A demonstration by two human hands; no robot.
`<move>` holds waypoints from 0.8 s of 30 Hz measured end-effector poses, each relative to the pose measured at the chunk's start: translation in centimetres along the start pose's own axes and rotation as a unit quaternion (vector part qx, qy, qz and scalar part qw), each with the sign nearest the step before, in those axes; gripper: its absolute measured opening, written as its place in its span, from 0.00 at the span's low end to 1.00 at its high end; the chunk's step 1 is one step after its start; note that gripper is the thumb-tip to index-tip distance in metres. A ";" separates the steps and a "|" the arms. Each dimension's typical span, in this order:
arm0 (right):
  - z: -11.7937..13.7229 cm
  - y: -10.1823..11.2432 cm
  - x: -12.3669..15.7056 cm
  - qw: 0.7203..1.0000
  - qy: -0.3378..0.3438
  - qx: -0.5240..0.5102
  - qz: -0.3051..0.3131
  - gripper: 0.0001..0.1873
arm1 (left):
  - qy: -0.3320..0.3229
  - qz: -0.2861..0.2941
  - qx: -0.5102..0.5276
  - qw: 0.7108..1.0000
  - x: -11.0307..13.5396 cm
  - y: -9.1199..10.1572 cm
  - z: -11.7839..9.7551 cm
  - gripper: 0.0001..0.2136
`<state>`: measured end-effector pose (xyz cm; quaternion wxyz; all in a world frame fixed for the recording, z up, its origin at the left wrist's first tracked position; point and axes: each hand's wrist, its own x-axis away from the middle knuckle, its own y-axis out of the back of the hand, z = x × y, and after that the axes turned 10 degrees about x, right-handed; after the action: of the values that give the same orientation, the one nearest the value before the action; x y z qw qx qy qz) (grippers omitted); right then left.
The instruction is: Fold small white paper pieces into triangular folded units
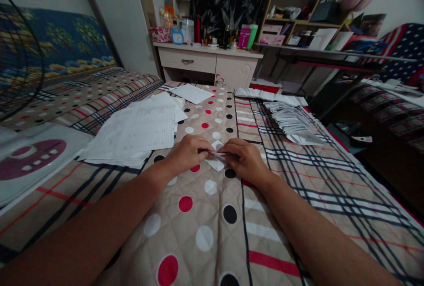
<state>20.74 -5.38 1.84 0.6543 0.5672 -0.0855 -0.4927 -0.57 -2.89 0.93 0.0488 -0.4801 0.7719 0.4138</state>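
Note:
Between my hands a small folded piece of white paper (217, 163) lies on the patterned bedspread (195, 259). My left hand (188, 151) pinches its left side, thumb and fingers together. From the other side, my right hand (243, 158) grips the paper's right edge with bent fingers. The fingers cover part of the folds, so the exact shape cannot be made out. Left of my left hand is a loose stack of printed paper sheets (132, 129). Beyond my right hand lies a row of folded paper pieces (289, 120), packed closely together.
Another row of folded papers (265, 95) lies at the bed's far right. A white sheet (192, 93) is near the far edge. At left is a plastic package with a purple print (36, 158), below a fan (20, 56). A cluttered white dresser (198, 58) stands beyond the bed.

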 end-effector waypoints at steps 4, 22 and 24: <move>-0.5 -0.7 -0.4 0.992 -0.098 -0.073 -0.016 0.09 | 0.105 -0.057 0.032 0.992 -0.3 -0.6 0.1 0.07; -0.8 -0.6 0.4 0.998 0.044 -0.038 -0.005 0.20 | -0.022 0.050 0.064 0.996 0.0 1.0 0.8 0.12; -0.7 -0.5 0.4 0.998 0.063 -0.025 -0.006 0.20 | -0.021 0.058 0.071 0.996 0.1 1.0 0.8 0.12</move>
<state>21.15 -5.19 1.05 0.6694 0.5813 -0.0280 -0.4617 -1.70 -2.19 0.97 0.0745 -0.4211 0.8247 0.3702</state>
